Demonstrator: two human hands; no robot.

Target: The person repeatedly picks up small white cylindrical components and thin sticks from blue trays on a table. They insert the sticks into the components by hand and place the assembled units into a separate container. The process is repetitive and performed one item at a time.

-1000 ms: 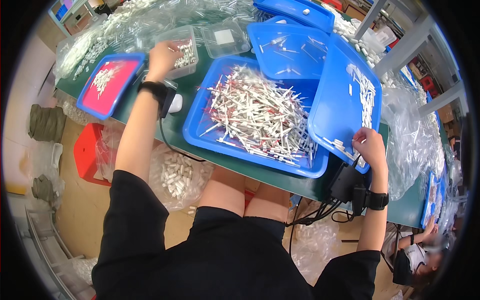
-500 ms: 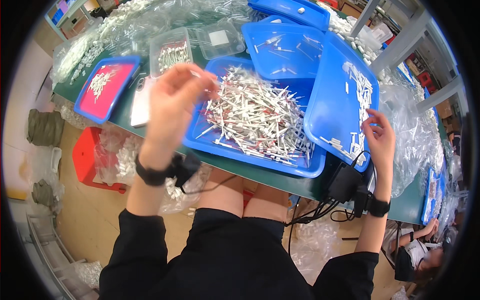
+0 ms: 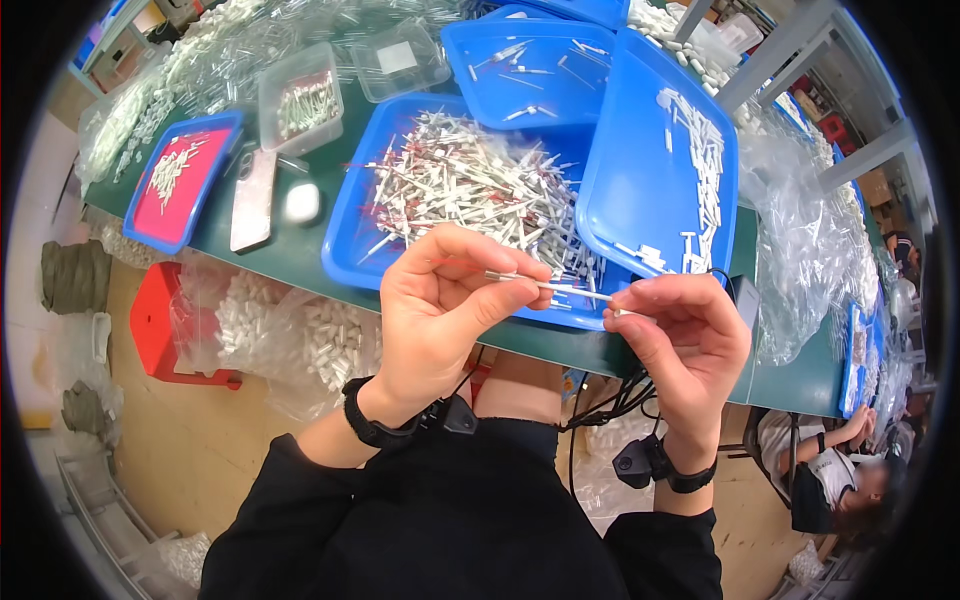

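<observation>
A thin white stick with a thicker white sleeve is pinched between the thumb and fingers of my left hand. Its slim end reaches across to the fingertips of my right hand. Those fingers are closed on a small white piece, mostly hidden by them; whether it touches the stick's end I cannot tell. Both hands are above the near edge of a blue tray heaped with similar white sticks, some with red parts. Right of it, a tilted blue tray holds short white tubes.
Another blue tray with a few sticks overlaps behind. To the left are a pink-lined tray, a clear box of sticks, a phone and a white case. Below stands a red stool; another person sits far right.
My left hand has come down and right from over the heap's left side. My right hand has left the tilted tray's edge and moved left, so the two now meet. The view has shifted slightly.
</observation>
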